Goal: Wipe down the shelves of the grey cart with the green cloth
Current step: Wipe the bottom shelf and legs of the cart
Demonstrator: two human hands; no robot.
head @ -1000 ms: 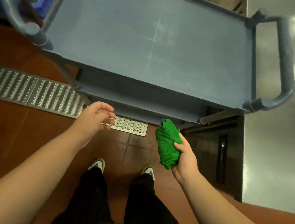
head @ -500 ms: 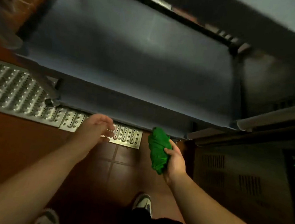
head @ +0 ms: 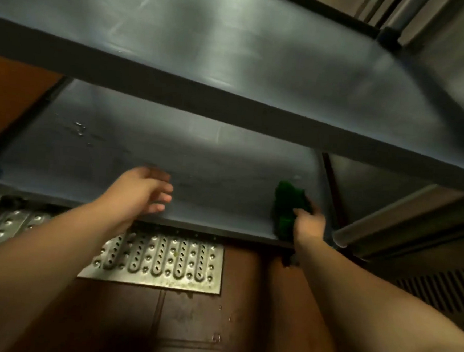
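Note:
The grey cart fills the upper view, with an upper shelf (head: 235, 45) and a lower shelf (head: 149, 152) seen beneath its front rail. My right hand (head: 309, 223) is shut on the bunched green cloth (head: 288, 205), which rests on the lower shelf near its right front corner. My left hand (head: 143, 191) hovers over the front middle of the lower shelf, fingers loosely curled and apart, holding nothing. A few water drops sit at the lower shelf's back left.
A perforated metal drain grate (head: 163, 262) lies in the brown tiled floor (head: 199, 326) just in front of the cart. A metal rail (head: 388, 224) and a dark vented panel (head: 444, 289) stand to the right.
My head has dropped low, so the lower shelf now shows. Both hands moved forward from in front of the cart onto the lower shelf, the right one carrying the green cloth.

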